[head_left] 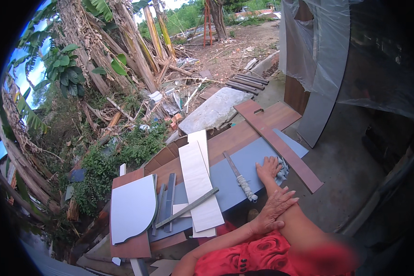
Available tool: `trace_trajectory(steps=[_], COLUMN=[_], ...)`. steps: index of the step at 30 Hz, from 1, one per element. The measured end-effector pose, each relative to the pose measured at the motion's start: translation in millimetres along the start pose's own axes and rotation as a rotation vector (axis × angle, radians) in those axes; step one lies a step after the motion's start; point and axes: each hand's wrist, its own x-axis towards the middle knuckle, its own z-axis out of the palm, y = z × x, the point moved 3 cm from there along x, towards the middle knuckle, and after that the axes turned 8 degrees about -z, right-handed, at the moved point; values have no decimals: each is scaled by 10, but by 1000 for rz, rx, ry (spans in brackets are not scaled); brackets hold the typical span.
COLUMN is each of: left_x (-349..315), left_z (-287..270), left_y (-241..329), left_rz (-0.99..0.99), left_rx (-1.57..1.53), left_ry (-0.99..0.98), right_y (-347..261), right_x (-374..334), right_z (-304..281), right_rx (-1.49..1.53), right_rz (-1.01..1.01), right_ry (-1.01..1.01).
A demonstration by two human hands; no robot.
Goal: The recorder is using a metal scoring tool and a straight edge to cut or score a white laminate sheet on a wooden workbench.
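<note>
My right hand [268,169] rests on a blue-grey board [230,193], fingers apart, beside a crumpled grey-blue cloth [283,172] that it touches. Across my right forearm lies my left hand [272,212], its fingers stretched out and holding nothing. Left of my right hand is a flat metal blade with a handle wrapped in pale cord or cloth [244,187]. Pale wooden boards [200,184] lie across the blue-grey board, with a narrow dark strip [188,207] over them. A long reddish-brown board [280,147] crosses its far right end.
At the left end sits a white panel with a curved edge [133,207], near narrow grey strips [169,198]. Beyond the boards are a grey slab [216,110], stacked dark bars [247,83] and plants [96,175]. Plastic-wrapped panels [315,55] stand upright at the right.
</note>
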Motion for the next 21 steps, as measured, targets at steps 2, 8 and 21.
trace_trajectory(steps=[2, 8, 21], left_x=[-18, -185, -153], left_z=[-4, -45, -236], left_y=[-149, -732, 60], left_rz=[-20, -433, -549], left_rx=[-26, 97, -536], left_ry=[71, 368, 307], right_y=[21, -58, -5], right_x=[-15, 53, 70], right_z=[-11, -27, -69], right_rx=[15, 108, 150], right_rz=[25, 125, 139], right_ry=[-26, -122, -127])
